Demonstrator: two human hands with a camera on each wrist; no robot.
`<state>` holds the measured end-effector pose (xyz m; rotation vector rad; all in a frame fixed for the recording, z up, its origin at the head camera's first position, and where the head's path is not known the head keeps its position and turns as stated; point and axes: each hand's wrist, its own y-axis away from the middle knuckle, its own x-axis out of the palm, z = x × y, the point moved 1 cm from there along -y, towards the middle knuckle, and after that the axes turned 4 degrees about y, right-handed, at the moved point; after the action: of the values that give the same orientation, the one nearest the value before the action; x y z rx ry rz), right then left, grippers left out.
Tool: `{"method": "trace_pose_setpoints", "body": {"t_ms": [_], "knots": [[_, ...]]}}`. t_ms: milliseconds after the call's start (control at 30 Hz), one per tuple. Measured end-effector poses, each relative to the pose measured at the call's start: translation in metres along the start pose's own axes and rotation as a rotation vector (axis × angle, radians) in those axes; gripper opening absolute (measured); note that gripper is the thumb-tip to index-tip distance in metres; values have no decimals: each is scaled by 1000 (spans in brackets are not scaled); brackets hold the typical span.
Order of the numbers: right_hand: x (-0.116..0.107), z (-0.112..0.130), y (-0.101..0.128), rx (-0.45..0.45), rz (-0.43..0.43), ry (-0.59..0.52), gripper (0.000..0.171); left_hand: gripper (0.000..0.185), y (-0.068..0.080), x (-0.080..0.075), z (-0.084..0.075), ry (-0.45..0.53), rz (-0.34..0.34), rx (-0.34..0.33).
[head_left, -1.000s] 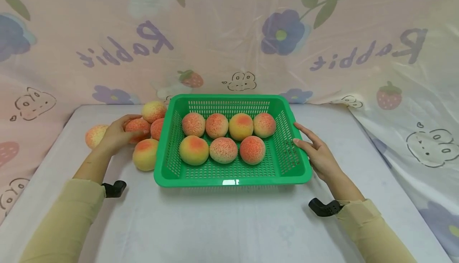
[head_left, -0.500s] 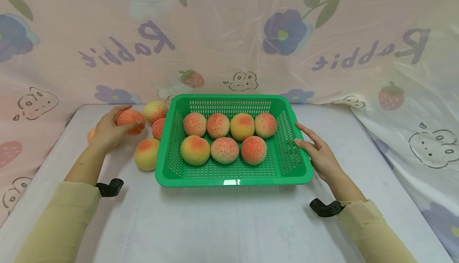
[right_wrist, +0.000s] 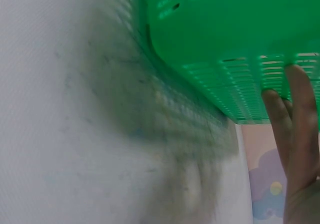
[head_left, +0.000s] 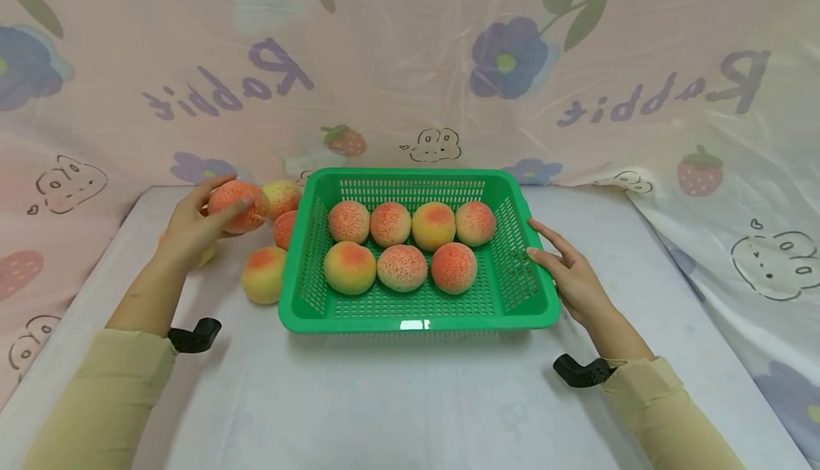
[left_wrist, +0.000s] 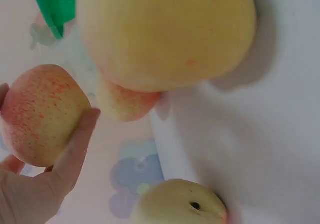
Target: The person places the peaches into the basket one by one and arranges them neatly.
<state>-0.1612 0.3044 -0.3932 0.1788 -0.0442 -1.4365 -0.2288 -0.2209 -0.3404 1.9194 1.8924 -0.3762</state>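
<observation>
My left hand (head_left: pixel 191 233) holds a red-speckled peach (head_left: pixel 242 206) between thumb and fingers, raised at the left of the basket. The left wrist view shows the same peach (left_wrist: pixel 44 115) off the white surface, with the thumb along its side. On the right, my right hand (head_left: pixel 578 281) grips the side of a green plastic basket (head_left: pixel 416 324), thumb tip at the rim. Seen from the right wrist, its fingers (right_wrist: pixel 301 119) lie against the slotted outer wall below the rim. Inside the basket, several peaches sit in two rows, like this red one (head_left: pixel 453 268).
Left of the basket lie more peaches: a yellow one (head_left: pixel 264 275) in front, a red one (head_left: pixel 285 228) partly behind the rim, and a speckled one (head_left: pixel 280 199) at the back. Another peach (head_left: pixel 207 255) is mostly hidden by the left hand. A patterned cloth (head_left: pixel 397 64) hangs behind the table.
My left hand has picked up the red peach from the group, lifting it first up and left, then slightly back right. The right hand keeps its place on the basket.
</observation>
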Motion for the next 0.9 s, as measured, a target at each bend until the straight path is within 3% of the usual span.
{"method": "trace_pose_setpoints", "body": {"t_ms": [267,567,900], "knots": [[1,1,0,25,-5,11,59,67,3,9,-12,249,51,61],[1,1,0,30,-12,10,60,61,7,15,-26,335,91,63],[0,0,-1,31,-15,12,60,56,21,30,-57,158,144,161]]}}
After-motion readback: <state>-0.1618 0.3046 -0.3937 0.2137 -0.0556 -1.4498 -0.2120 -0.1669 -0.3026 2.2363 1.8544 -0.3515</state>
